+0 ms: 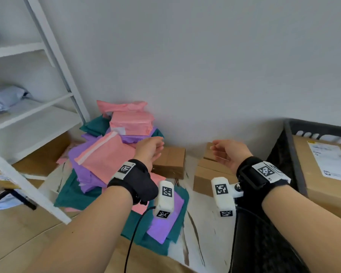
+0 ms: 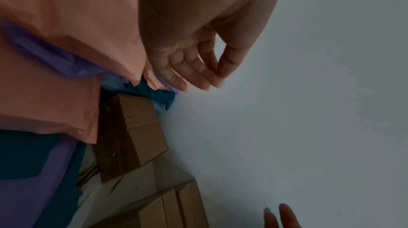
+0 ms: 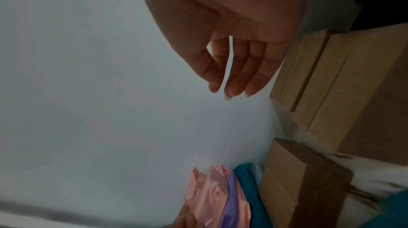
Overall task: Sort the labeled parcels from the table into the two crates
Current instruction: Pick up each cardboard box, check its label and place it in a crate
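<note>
Hovering empty above table, left hand (image 1: pixel 150 149) and right hand (image 1: pixel 227 152), fingers relaxed, palms facing. Between and under them two brown cardboard boxes (image 1: pixel 170 162). Left: pile of pink, purple, teal plastic mailers (image 1: pixel 104 156). Right: dark plastic crate (image 1: pixel 295 152) holding labeled cardboard parcel (image 1: pixel 323 168).

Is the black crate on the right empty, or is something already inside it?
Not empty. The black crate already holds a cardboard box with a white label on top.
</note>
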Action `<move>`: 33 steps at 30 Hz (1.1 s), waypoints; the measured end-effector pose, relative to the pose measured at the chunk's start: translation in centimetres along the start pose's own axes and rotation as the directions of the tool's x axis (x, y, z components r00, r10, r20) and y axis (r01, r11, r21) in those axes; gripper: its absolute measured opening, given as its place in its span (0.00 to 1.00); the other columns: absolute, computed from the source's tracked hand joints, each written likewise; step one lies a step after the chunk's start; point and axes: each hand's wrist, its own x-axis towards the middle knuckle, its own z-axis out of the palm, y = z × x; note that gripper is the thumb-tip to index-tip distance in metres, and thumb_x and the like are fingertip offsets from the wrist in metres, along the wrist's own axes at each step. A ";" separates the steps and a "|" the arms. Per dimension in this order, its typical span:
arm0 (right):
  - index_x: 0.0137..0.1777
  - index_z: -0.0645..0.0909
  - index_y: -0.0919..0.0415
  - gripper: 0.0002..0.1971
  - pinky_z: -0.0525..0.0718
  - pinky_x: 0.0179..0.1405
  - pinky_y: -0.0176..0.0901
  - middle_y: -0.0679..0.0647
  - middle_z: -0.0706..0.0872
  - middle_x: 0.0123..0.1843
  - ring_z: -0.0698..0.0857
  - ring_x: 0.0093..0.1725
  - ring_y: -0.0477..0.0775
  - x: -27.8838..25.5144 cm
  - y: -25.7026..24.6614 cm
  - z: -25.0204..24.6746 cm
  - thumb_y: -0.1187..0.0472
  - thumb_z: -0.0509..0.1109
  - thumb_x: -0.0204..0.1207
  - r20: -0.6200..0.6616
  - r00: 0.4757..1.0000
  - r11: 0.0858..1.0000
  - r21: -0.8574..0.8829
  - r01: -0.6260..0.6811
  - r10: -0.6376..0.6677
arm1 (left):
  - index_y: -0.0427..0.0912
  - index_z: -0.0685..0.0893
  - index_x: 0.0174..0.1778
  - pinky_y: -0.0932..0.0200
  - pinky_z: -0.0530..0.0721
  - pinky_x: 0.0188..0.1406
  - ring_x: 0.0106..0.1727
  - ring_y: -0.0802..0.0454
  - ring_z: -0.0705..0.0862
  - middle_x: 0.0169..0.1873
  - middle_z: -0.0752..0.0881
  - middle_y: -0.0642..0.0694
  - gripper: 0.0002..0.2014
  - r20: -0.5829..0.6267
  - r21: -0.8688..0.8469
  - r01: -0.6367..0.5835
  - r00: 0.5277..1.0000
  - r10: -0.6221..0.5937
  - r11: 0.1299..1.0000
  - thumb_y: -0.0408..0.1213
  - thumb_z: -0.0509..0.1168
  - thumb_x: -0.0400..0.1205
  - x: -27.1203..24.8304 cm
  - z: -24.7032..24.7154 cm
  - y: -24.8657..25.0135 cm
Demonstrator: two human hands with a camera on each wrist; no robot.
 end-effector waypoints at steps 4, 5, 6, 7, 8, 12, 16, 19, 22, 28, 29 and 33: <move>0.44 0.83 0.65 0.10 0.81 0.39 0.40 0.56 0.81 0.35 0.78 0.33 0.50 3.7 -0.3 0.0 0.74 0.61 0.79 -0.068 0.997 0.984 -0.178 -0.032 0.021 | 0.43 0.84 0.51 0.63 0.80 0.46 0.44 0.58 0.83 0.41 0.85 0.50 0.05 0.088 0.094 0.027 0.995 -0.035 0.995 0.33 0.64 0.83 3.6 2.9 -1.1; 0.46 0.84 0.66 0.08 0.82 0.41 0.41 0.57 0.82 0.36 0.79 0.34 0.50 4.5 0.0 -0.3 0.73 0.63 0.79 -0.081 0.997 0.968 -0.248 -0.037 0.017 | 0.44 0.84 0.48 0.62 0.80 0.45 0.43 0.58 0.83 0.40 0.85 0.50 0.05 0.104 0.108 0.041 0.993 -0.052 0.993 0.32 0.63 0.83 4.4 3.5 -1.6; 0.48 0.85 0.66 0.08 0.83 0.44 0.43 0.57 0.83 0.37 0.80 0.36 0.51 5.3 0.5 -0.6 0.71 0.64 0.78 -0.096 0.995 0.946 -0.321 -0.038 0.007 | 0.46 0.83 0.45 0.62 0.79 0.44 0.42 0.58 0.83 0.39 0.85 0.50 0.06 0.120 0.124 0.054 0.990 -0.069 0.991 0.31 0.63 0.83 5.0 4.1 -2.2; 0.46 0.86 0.63 0.07 0.84 0.47 0.46 0.57 0.85 0.39 0.82 0.39 0.53 6.0 1.2 -1.1 0.69 0.66 0.77 -0.108 0.994 0.918 -0.396 -0.033 -0.010 | 0.46 0.83 0.43 0.61 0.79 0.43 0.40 0.57 0.83 0.38 0.84 0.50 0.07 0.139 0.143 0.065 0.987 -0.085 0.988 0.31 0.63 0.83 5.6 4.6 -2.7; 0.42 0.87 0.59 0.07 0.85 0.51 0.47 0.55 0.87 0.41 0.85 0.43 0.53 6.6 1.9 -1.5 0.67 0.67 0.75 -0.118 0.992 0.883 -0.469 -0.023 -0.037 | 0.47 0.83 0.42 0.60 0.79 0.42 0.39 0.57 0.82 0.37 0.84 0.49 0.08 0.160 0.162 0.071 0.982 -0.097 0.984 0.30 0.63 0.83 6.2 5.0 -3.1; 0.35 0.86 0.51 0.07 0.85 0.54 0.47 0.47 0.88 0.41 0.85 0.50 0.51 7.7 3.6 -2.5 0.64 0.74 0.71 -0.111 0.992 0.750 -0.661 -0.028 -0.061 | 0.46 0.85 0.44 0.59 0.79 0.42 0.40 0.54 0.82 0.38 0.84 0.47 0.09 0.250 0.228 0.091 0.957 -0.148 0.969 0.29 0.62 0.82 8.0 6.2 -4.3; 0.45 0.86 0.53 0.06 0.78 0.46 0.37 0.45 0.83 0.40 0.82 0.46 0.47 7.1 4.4 -2.4 0.64 0.74 0.71 -0.112 0.993 0.647 -0.759 -0.072 -0.021 | 0.46 0.86 0.45 0.57 0.79 0.46 0.45 0.53 0.82 0.40 0.83 0.48 0.08 0.321 0.255 0.157 0.917 -0.236 0.954 0.30 0.62 0.82 9.0 7.2 -5.1; 0.52 0.84 0.53 0.12 0.84 0.52 0.42 0.49 0.84 0.46 0.83 0.48 0.50 6.8 5.5 -2.1 0.65 0.75 0.70 -0.116 0.993 0.624 -0.778 -0.073 -0.028 | 0.46 0.85 0.45 0.57 0.78 0.50 0.44 0.55 0.82 0.41 0.83 0.49 0.08 0.350 0.242 0.211 0.891 -0.288 0.947 0.31 0.62 0.83 9.4 7.4 -5.7; 0.62 0.80 0.51 0.22 0.82 0.54 0.43 0.51 0.81 0.51 0.82 0.52 0.52 6.9 6.5 -2.2 0.64 0.78 0.68 -0.111 0.994 0.606 -0.792 -0.078 -0.018 | 0.45 0.84 0.48 0.54 0.78 0.55 0.45 0.55 0.83 0.41 0.84 0.49 0.06 0.351 0.232 0.259 0.877 -0.329 0.938 0.32 0.63 0.83 9.7 7.1 -6.5; 0.74 0.71 0.48 0.36 0.80 0.59 0.43 0.49 0.79 0.57 0.80 0.55 0.51 6.6 8.3 -2.1 0.58 0.79 0.65 -0.060 0.998 0.480 -0.876 -0.044 -0.017 | 0.43 0.82 0.50 0.54 0.79 0.53 0.48 0.53 0.84 0.46 0.85 0.46 0.02 0.320 0.190 0.373 0.851 -0.417 0.908 0.33 0.65 0.83 9.8 6.1 -8.8; 0.77 0.67 0.47 0.41 0.79 0.63 0.44 0.50 0.78 0.63 0.78 0.61 0.52 6.5 8.5 -2.0 0.56 0.80 0.64 -0.038 0.999 0.438 -0.899 -0.029 -0.013 | 0.43 0.82 0.50 0.54 0.80 0.53 0.48 0.53 0.84 0.46 0.85 0.46 0.02 0.321 0.187 0.391 0.843 -0.432 0.901 0.34 0.65 0.83 9.8 6.0 -9.3; 0.84 0.53 0.45 0.54 0.74 0.72 0.47 0.52 0.69 0.77 0.71 0.74 0.57 6.3 9.0 -1.8 0.53 0.82 0.60 0.017 0.999 0.325 -0.946 0.000 0.051 | 0.42 0.83 0.50 0.53 0.79 0.58 0.47 0.53 0.83 0.43 0.85 0.46 0.03 0.311 0.178 0.438 0.825 -0.473 0.881 0.33 0.63 0.84 9.5 6.2 -10.7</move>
